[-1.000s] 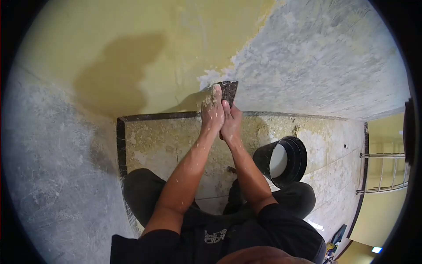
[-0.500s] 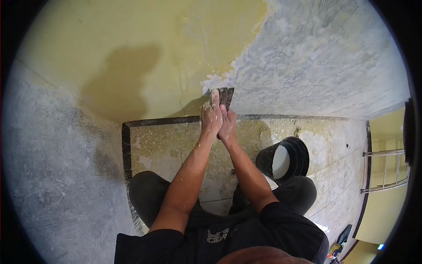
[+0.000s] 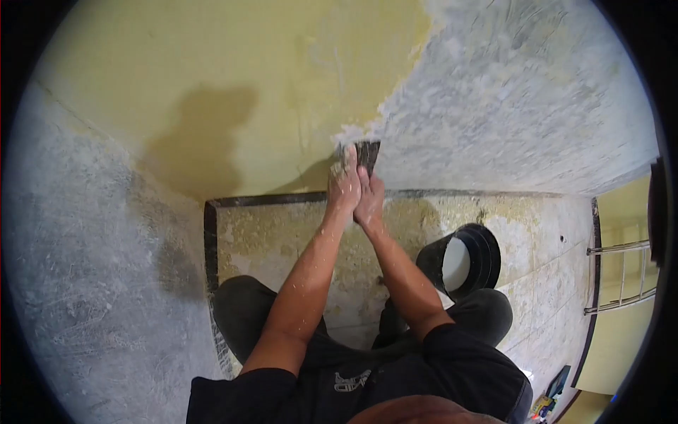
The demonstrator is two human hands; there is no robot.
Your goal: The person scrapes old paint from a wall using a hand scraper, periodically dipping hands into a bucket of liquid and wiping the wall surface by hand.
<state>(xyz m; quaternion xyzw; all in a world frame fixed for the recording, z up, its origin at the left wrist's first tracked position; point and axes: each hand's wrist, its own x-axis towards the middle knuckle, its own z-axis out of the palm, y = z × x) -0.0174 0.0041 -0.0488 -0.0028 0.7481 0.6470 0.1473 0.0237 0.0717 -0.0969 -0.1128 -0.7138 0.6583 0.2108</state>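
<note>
A: The grip was doubled up! The left hand (image 3: 345, 189) and the right hand (image 3: 369, 201) were both wrapped around a flat-bladed scraper (image 3: 368, 152), wrists close together, the handle hidden beneath them.

B: And where was that blade?

A: Right up at the wall, by the ragged border where yellow paint (image 3: 282, 71) met the bare grey patch (image 3: 494, 106), above the dark baseboard (image 3: 275, 200). Whether the edge was biting or only resting, I couldn't tell.

B: What worried you?

A: A skid, for one. With both arms stretched out, too much push on a stubborn bit could have sent the blade shooting off and gouged the grey surface. And look, a finger of the left hand lay well forward, beside the blade; a slip there could have scraped it on the wall.

B: Those pale flecks (image 3: 323, 232) on the forearms?

A: On the hands too! If damp, that grit could have loosened the hold.

B: And the black bucket (image 3: 489, 258)?

A: Just by the right knee (image 3: 487, 316), with whitish contents (image 3: 456, 263) inside. One careless shift of that leg could have knocked it across the littered floor (image 3: 258, 244).
</note>
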